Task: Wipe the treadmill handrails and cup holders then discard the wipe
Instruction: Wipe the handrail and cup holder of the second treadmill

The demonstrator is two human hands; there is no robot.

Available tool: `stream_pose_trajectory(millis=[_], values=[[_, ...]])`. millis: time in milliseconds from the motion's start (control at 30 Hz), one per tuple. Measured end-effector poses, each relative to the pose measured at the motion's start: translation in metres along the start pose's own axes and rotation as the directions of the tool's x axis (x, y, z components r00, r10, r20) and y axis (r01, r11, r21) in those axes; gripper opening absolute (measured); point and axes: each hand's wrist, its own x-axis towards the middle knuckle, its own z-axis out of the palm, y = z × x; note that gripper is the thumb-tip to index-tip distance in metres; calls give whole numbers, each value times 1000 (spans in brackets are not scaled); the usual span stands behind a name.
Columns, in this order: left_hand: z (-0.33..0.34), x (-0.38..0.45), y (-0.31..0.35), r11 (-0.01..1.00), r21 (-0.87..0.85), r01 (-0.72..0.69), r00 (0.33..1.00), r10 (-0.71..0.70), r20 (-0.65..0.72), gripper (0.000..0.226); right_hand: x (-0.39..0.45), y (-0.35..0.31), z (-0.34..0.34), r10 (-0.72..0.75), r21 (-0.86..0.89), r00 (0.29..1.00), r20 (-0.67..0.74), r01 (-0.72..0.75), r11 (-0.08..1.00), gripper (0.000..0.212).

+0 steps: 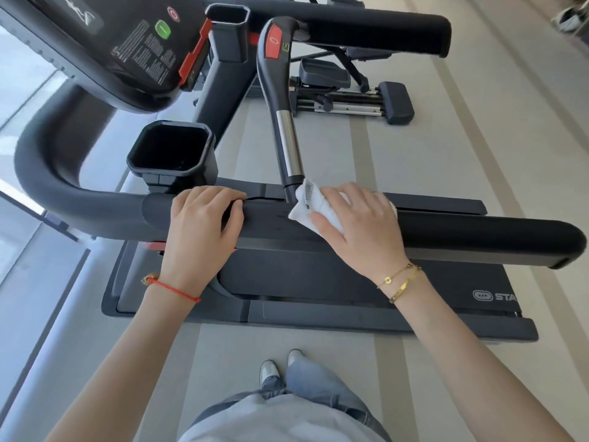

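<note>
Nearest to the camera, two shoes (280, 366) and loose jeans are seen on the grey floor, just before the near handrail (462, 232). This handrail is taken as the landmark.

On the handrail, two hands are counted. The left hand (204, 224) rests on top of it, with the fingers curled over the far edge, so the rail is gripped for support. The right hand (357, 224) is laid flat on the wipe (310, 204), with the fingers almost straight and spread; the wipe is pressed against the rail and not pinched. Only one wipe is seen, white and folded, and it lies on the handrail where the thin grip bar (288, 138) meets it.

Beyond the handrail, two cup holders (172, 151) are counted: one just behind the left hand and one farther (228, 25), beside the console (127, 43). A second handrail (376, 30) is seen far behind.

As a judgement, the task is in an early or middle part. The near handrail is being wiped now. It cannot be told whether the right end of it, the far handrail or the cup holders are already cleaned. The wipe is not yet discarded, and no bin is visible.
</note>
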Motion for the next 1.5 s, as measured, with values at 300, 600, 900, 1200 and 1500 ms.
stream_pose_trajectory(millis=[300, 600, 900, 1200, 1500], values=[[-11, -5, -7, 991, -5, 133, 990, -133, -41, 21, 31, -70, 18, -230, 14, 970, 80, 230, 973, 52], [-29, -4, -47, 971, 5, 238, 960, -234, -153, 23, 54, -98, 23, -332, 48, 933, 140, 328, 943, 54], [-50, 17, -105, 971, -3, 238, 967, -237, -92, 10, 64, -128, 30, -237, 44, 964, 117, 234, 971, 50], [-69, 31, -145, 990, -46, 135, 987, -131, 89, 11, 63, -176, 44, -131, 73, 991, 3, 131, 989, 45], [-67, 58, -163, 984, -135, 114, 990, -102, 93, 18, 79, -182, 33, 330, 91, 944, 15, -330, 940, 43]])
